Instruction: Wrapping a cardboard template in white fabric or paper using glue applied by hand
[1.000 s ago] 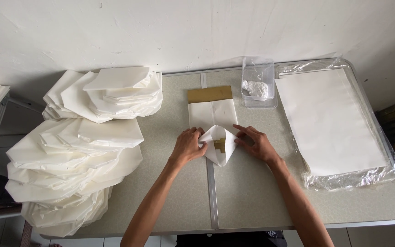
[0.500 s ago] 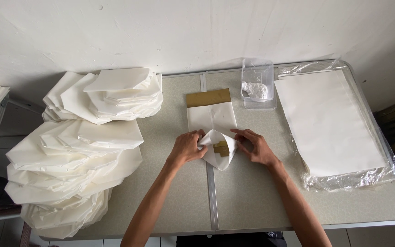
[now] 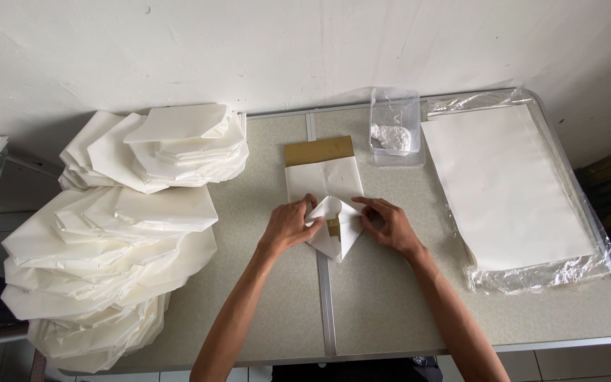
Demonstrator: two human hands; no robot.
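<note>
A white paper sheet (image 3: pixel 323 178) lies over a brown cardboard template (image 3: pixel 318 150) at the middle of the grey table (image 3: pixel 390 311). Its near end is folded into a downward point (image 3: pixel 339 244), with a bit of brown card showing in the fold. My left hand (image 3: pixel 290 225) pinches the left flap of that fold. On the right flap, my right hand (image 3: pixel 388 225) presses down with its fingers. Both hands grip the same sheet.
Large piles of folded white paper (image 3: pixel 107 262) fill the table's left side, with another pile (image 3: pixel 178 145) behind. A flat stack of white sheets in clear plastic (image 3: pixel 507 187) lies at the right. A clear plastic container (image 3: pixel 395 129) with a white lump stands beyond the template.
Both hands have shifted slightly on the fold; the flaps have been drawn inward and the near end of the sheet now forms a tighter point.
</note>
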